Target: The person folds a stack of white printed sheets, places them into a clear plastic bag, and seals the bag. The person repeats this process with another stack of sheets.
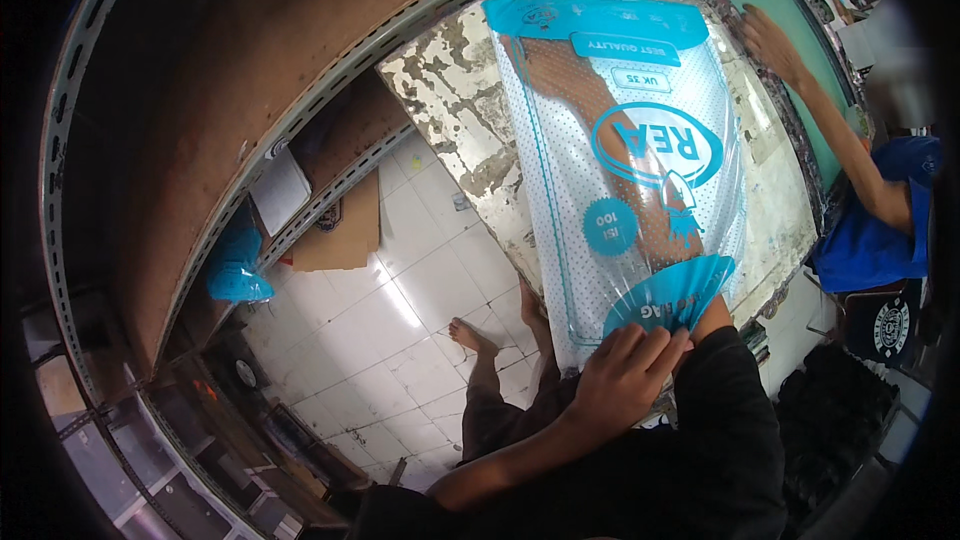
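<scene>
On the table [450, 100] lies a clear dotted bag [625, 170] with blue bands, oval logo and round label. Left hand [625, 372] pinches its near edge; right arm lies inside, grip indiscernible.

The right forearm [610, 170] lies under the plastic bag [625, 160], its hand probably hidden beneath the bag's top.

a worn worktable with a flaking, paint-crusted cream top [455, 100] carries a clear plastic bag printed with blue dots and blue bands [625, 170], lying flat on it; a green-meshed printing screen frame [800, 35] rests at its far side.
</scene>
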Demonstrator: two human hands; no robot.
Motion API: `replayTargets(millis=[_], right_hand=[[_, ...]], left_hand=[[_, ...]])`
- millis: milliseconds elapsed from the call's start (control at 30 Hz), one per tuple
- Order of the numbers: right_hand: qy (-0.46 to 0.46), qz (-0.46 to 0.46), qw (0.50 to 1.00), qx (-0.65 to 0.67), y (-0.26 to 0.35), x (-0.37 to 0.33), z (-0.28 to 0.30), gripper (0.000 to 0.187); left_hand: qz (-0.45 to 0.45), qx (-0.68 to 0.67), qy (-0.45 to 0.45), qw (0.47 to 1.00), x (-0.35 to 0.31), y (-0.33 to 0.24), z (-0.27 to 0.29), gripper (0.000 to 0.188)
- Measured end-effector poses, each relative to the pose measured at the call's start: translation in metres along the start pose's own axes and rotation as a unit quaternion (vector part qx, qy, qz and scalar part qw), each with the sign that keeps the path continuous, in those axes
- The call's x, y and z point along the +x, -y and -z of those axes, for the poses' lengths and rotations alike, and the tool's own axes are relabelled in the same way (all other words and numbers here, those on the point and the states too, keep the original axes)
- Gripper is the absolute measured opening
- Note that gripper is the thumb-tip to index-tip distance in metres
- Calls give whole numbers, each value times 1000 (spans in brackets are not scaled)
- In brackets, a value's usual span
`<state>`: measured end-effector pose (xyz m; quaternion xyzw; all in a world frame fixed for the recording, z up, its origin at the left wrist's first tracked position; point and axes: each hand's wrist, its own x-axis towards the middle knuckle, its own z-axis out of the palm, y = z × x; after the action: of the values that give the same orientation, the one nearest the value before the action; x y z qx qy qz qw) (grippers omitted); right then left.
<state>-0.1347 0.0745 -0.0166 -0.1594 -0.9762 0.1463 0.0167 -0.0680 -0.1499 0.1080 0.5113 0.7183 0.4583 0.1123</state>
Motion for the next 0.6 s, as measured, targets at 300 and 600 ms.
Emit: replayTargets(millis=[300, 600], right_hand=[[-3, 12, 1000, 0, 4, 8, -3, 36], [7, 9, 1000, 1, 4, 9, -3, 36]], left_hand=[[-21, 27, 14, 999, -3, 11, 1, 24], [-20, 7, 10, 1000, -1, 11, -2, 23]])
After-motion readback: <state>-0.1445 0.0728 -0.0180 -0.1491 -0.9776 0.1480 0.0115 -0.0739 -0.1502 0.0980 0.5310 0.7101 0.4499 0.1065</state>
